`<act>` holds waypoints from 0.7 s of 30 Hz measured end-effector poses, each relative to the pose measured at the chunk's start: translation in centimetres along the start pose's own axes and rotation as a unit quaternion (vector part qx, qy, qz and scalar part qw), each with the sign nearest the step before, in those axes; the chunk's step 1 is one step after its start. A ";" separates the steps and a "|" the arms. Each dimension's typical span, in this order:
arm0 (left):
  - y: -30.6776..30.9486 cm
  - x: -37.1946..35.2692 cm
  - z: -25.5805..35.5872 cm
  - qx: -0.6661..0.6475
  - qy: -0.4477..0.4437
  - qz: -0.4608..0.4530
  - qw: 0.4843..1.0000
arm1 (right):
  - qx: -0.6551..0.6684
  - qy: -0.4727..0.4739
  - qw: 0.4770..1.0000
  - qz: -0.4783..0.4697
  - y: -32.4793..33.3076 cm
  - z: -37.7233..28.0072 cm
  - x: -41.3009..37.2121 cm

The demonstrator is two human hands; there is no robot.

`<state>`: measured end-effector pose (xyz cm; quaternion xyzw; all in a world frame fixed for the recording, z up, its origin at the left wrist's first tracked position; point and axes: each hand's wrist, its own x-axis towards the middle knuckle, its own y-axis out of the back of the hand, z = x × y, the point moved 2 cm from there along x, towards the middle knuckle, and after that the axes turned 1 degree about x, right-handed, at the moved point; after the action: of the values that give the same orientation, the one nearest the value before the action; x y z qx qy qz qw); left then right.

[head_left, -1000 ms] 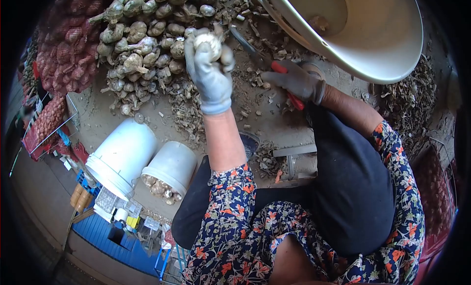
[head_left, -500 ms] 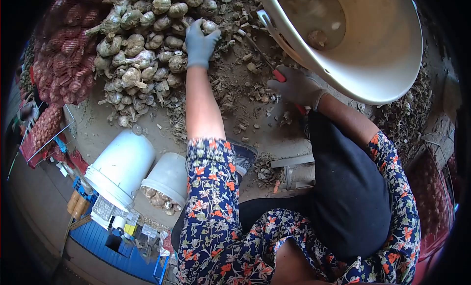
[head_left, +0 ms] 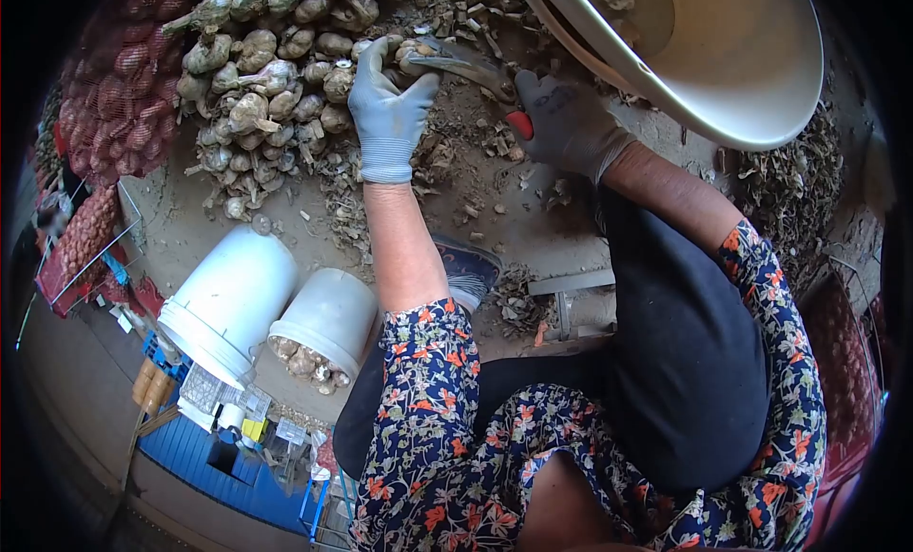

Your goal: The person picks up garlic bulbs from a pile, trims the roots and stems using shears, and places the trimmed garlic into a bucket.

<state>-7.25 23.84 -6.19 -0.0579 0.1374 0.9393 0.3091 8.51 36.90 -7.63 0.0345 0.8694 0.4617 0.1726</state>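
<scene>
My left hand point(head_left: 392, 110), in a grey knit glove, is closed on a garlic bulb point(head_left: 413, 54) at the right edge of the garlic heap point(head_left: 276, 81). From that bulb a long, dry stem point(head_left: 471, 69) reaches toward my right hand point(head_left: 569, 126). The right hand, also gloved, is wrapped round the red handle point(head_left: 520, 125) of a knife. Its blade is hard to make out against the stem.
A large cream tub point(head_left: 761, 96) leans at upper right. Red mesh sacks of garlic point(head_left: 114, 105) stand left. Below are a white bucket point(head_left: 233, 300) and a smaller bucket point(head_left: 333, 314) with bulbs in its mouth. Dry trimmings point(head_left: 799, 191) cover the floor at right.
My left hand has turned and now has a bulb with its stem pointing right. My right hand, with the knife, has moved slightly up and closer to the bulb.
</scene>
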 end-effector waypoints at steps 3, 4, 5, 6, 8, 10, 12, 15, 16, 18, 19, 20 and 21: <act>0.0 -0.3 -0.8 -0.064 0.049 -0.008 0.997 | 0.064 -0.026 0.993 -0.094 0.2 -0.3 0.0; 0.1 -0.3 -1.4 -0.104 0.088 -0.009 0.991 | 0.094 -0.045 0.988 -0.110 -0.2 -0.2 0.0; 0.0 -0.3 -1.9 -0.104 0.087 -0.007 0.991 | 0.123 -0.061 0.982 -0.127 -0.6 0.0 0.1; -0.4 -0.5 -2.1 -0.129 0.066 -0.004 0.989 | 0.123 -0.060 0.982 -0.128 -0.9 0.3 0.1; -0.5 -0.9 -2.4 -0.151 0.051 -0.003 0.987 | 0.192 -0.096 0.975 -0.062 -1.2 1.0 -0.5; -0.6 -0.7 -2.7 -0.450 0.038 -0.057 0.890 | 0.187 -0.107 0.974 -0.063 -0.8 2.4 -0.7; -0.8 -0.7 -3.4 -0.469 0.038 -0.040 0.882 | 0.185 -0.120 0.973 -0.064 -0.2 2.7 -1.2; -0.9 -1.0 -4.0 -0.436 0.086 0.064 0.894 | 0.193 -0.115 0.967 -0.117 0.1 2.2 -2.5; -1.1 -1.2 -3.8 -0.436 0.087 0.064 0.894 | 0.257 -0.069 0.956 -0.122 -0.3 1.9 -2.6; -1.5 -1.5 -3.3 -0.409 0.090 0.046 0.907 | 0.322 -0.025 0.938 -0.126 0.0 1.4 -2.4; -1.6 -1.8 -3.4 -0.408 0.091 0.045 0.907 | 0.400 -0.064 0.889 -0.215 0.7 0.9 -1.7; -1.8 -2.1 -3.5 -0.446 0.096 0.042 0.889 | 0.470 -0.101 0.824 -0.300 1.0 0.5 -1.4; -2.0 -2.3 -3.4 -0.484 0.100 0.038 0.868 | 0.471 -0.101 0.823 -0.300 1.0 0.3 -1.3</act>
<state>-4.10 23.11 -9.49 -0.2889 -0.3021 0.8882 0.1907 9.72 37.40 -6.65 -0.1043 0.9262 -0.0845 0.3523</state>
